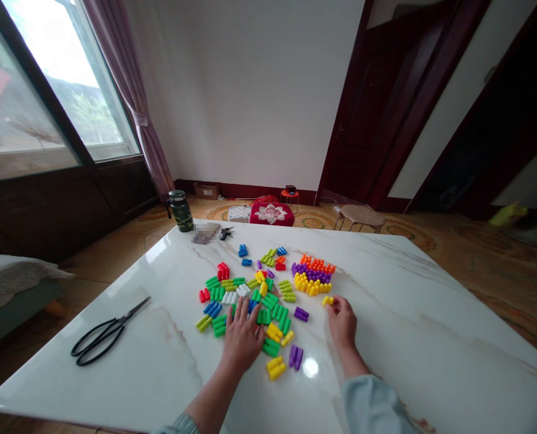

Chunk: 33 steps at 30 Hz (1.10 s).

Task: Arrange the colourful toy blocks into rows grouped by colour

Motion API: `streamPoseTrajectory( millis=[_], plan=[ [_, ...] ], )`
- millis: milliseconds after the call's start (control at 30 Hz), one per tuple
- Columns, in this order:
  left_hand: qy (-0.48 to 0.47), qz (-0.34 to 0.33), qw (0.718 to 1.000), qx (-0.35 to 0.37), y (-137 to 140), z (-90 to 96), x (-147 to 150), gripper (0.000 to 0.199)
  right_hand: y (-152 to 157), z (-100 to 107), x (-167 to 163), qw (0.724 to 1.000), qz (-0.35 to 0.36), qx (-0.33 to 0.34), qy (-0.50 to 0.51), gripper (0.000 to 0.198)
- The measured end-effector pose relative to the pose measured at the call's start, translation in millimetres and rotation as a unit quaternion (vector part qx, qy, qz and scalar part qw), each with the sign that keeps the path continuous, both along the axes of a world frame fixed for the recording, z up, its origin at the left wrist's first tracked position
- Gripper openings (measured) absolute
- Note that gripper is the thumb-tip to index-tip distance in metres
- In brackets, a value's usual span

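Observation:
My left hand [243, 334] lies palm down with fingers spread over a loose pile of plastic building blocks. Green blocks [272, 300], white blocks [230, 298] and blue blocks [213, 309] lie around its fingertips; what is under the palm is hidden. In my right hand [342, 322], thumb and fingers pinch a small yellow block [327, 300]. Just beyond it stand grouped rows of knobbed blocks: yellow blocks [312, 285] nearest, then purple blocks [312, 273], and orange blocks [317, 264] farthest. Between my hands lie a purple block [301, 313] and several yellow ones.
Black-handled scissors [109, 331] lie on the left of the white marble-patterned table [431, 337]. At its far left corner are a camouflage-patterned bottle [181, 211], a blurred-out item [206, 232] and keys [225, 233]. Beyond the table are a red stool [272, 213] and a round stool [361, 216].

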<state>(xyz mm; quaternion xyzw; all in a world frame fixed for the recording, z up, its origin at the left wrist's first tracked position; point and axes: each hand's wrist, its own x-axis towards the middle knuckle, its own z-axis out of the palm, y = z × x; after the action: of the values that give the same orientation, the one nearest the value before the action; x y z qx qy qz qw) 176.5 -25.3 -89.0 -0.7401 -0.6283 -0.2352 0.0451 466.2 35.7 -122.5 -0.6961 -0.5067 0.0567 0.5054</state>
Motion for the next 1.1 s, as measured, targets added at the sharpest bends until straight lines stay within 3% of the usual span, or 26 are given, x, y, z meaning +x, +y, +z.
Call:
streamPoseTrajectory(
  millis=[200, 467, 667, 1100],
  plan=[
    [0.002, 0.000, 1.000, 0.000, 0.2, -0.3, -0.3, 0.045, 15.1, 7.9, 3.3, 1.000, 0.024, -0.002, 0.004, 0.034],
    [0.002, -0.002, 1.000, -0.001, 0.7, -2.4, -0.7, 0.046, 22.7, 6.2, -0.2, 0.998, 0.017, 0.033, 0.050, 0.035],
    [0.002, -0.001, 1.000, -0.003, 0.5, -2.2, -0.7, 0.046, 13.3, 14.6, -3.7, 0.999, -0.018, 0.014, -0.026, 0.044],
    [0.000, -0.002, 1.000, 0.002, 0.5, -2.2, -0.8, 0.046, 9.0, 22.1, -8.5, 0.997, 0.030, -0.014, -0.076, 0.046]
  ],
)
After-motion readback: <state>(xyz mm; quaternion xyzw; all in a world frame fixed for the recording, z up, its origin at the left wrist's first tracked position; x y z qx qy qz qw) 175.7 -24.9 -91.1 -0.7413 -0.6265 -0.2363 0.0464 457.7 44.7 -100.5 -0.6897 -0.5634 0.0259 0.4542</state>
